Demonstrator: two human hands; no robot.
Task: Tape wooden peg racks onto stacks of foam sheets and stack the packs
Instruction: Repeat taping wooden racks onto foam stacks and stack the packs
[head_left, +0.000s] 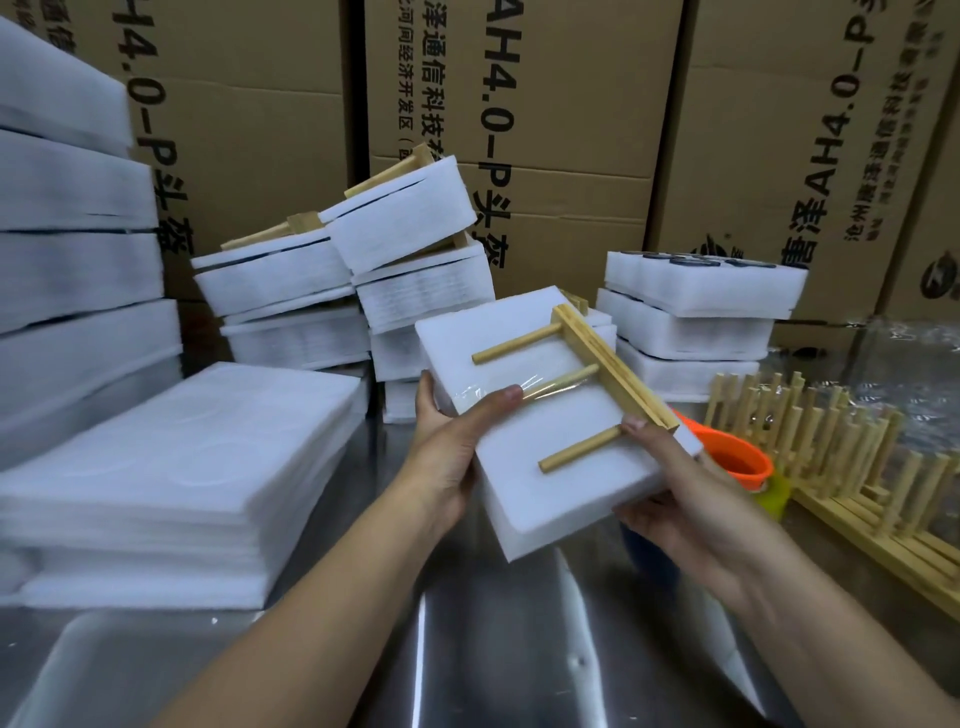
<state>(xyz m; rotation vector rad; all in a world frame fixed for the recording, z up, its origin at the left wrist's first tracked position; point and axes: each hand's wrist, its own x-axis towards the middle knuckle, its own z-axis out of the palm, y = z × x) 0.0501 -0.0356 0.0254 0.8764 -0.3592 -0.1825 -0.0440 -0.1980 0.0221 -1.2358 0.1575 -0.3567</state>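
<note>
Head view. We hold foam stack (524, 483) aloft in both hands. Grip: left hand (447, 447) clasps left edge, thumb over clear tape (498, 392) band at middle peg. right hand (670, 499) clasps near-right corner, thumb on peg rack (608, 364) rail. Rail runs far-left to near-right, pegs point toward left hand. Finished packs (405, 228) lie beyond, up-left, so left hand is nearer. We judge stacking comes next.
</note>
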